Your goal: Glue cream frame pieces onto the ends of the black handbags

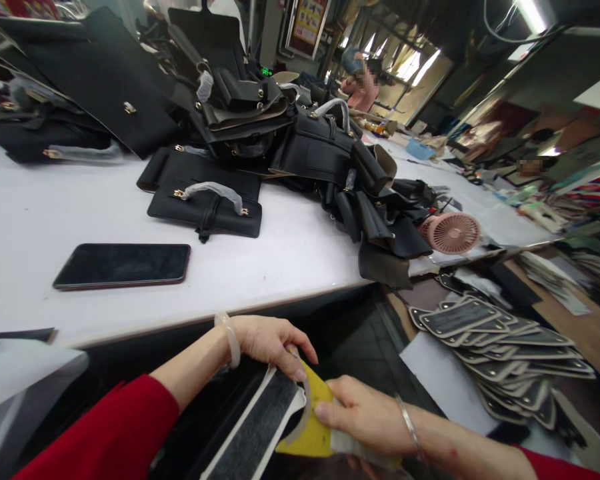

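Note:
My right hand (360, 410), with a thin metal bangle at the wrist, is closed on a flat yellow piece (317, 433) that has a curved grey band along its left side. My left hand (273, 343), wearing a pale bangle, bends over the upper end of this piece. Its thumb and fingers close about that end, and a bit of yellow shows between them. Just below the left thumb lies a black strip (260, 427) with whitish edges, its rounded end against the yellow piece. The strip's lower end runs out of view.
A white table (260, 273) carries a phone (125, 263), a small black bag (205, 207), a heap of black bags (315, 150) and a pink fan (453, 233). Several black strips with pale edges (500, 340) lie piled at right. Other people (363, 87) are farther back.

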`<state>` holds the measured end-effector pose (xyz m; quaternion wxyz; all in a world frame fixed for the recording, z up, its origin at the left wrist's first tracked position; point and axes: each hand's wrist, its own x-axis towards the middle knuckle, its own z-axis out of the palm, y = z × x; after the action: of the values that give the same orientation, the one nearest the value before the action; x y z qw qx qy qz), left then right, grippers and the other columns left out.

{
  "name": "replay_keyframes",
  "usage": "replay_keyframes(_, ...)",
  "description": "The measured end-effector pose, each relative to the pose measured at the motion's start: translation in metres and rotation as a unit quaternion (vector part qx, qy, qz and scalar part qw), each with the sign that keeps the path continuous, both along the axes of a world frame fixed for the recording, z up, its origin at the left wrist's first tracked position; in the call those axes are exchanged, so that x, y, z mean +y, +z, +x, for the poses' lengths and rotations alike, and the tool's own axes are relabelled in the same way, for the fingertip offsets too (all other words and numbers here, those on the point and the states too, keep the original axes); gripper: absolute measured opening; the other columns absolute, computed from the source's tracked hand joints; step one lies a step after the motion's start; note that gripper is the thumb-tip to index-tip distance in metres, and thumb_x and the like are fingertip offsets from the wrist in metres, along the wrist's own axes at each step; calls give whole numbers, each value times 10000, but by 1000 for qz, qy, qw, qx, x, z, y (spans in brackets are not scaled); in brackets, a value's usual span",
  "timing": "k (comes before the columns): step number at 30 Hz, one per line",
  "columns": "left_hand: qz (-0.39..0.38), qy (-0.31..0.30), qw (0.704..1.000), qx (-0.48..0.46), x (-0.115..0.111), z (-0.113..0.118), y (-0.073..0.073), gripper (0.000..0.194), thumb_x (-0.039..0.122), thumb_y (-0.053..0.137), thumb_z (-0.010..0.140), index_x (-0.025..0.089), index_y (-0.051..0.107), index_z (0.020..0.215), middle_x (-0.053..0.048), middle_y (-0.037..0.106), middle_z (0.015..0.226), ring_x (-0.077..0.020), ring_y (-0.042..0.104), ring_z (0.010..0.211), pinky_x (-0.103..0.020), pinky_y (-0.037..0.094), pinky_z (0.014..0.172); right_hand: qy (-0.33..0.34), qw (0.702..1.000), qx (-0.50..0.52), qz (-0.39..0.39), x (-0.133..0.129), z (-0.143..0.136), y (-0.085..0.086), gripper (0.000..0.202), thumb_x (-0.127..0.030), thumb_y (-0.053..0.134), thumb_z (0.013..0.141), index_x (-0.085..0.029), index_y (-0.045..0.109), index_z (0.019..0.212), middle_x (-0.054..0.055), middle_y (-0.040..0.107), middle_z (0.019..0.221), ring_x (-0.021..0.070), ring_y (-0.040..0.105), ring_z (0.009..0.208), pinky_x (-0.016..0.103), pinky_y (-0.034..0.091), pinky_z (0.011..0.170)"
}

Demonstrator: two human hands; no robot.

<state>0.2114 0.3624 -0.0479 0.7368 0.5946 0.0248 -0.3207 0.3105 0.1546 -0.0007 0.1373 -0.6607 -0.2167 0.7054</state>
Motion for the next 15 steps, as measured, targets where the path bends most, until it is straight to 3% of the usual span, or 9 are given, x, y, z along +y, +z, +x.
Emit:
replay_keyframes(7, 11, 5, 1000, -23, 2, -1, -4, 593, 404, 831, 580, 191, 687, 1114, 14, 657, 728, -135, 568, 630, -220, 450, 563, -37, 999, -32, 20, 1, -15, -8, 579, -704, 544, 730, -144, 578, 870, -11, 563, 564, 43, 416, 315, 136, 348, 324)
replay_keyframes(15, 11, 10, 1000, -16, 1, 0, -5, 576, 358, 808, 567, 196, 688, 1106, -7, 691, 820, -169, 603, 704, -243, 479, 598, -96, 993, -43, 49, 1, -32, -10, 714, -825, 553, 659, -135, 587, 843, 0, 564, 641, 49, 454, 421, 151, 372, 388)
